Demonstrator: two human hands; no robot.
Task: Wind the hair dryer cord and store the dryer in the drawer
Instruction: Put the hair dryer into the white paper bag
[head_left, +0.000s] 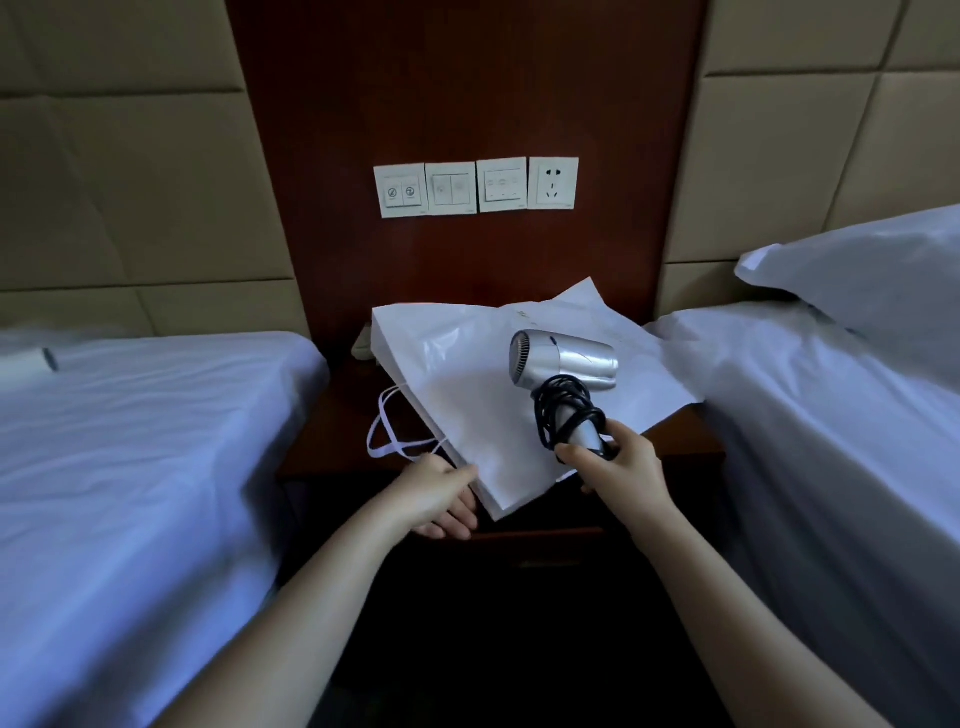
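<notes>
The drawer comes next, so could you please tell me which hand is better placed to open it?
Left. The left hand looks free at the front of the nightstand; the right hand grips the hair dryer and its wound cord.

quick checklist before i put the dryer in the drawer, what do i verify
1. Cord wound: ok, black loops wrap the hair dryer handle.
2. Grip: ok, right hand grips the handle end and the cord.
3. Plug tucked in: cannot tell, not visible.
4. Left hand free: ok, it holds nothing, at the nightstand front.
5. Drawer open: cannot tell, the front is in shadow.
6. Front edge clear: not ok, the white paper bag overhangs it.
</notes>
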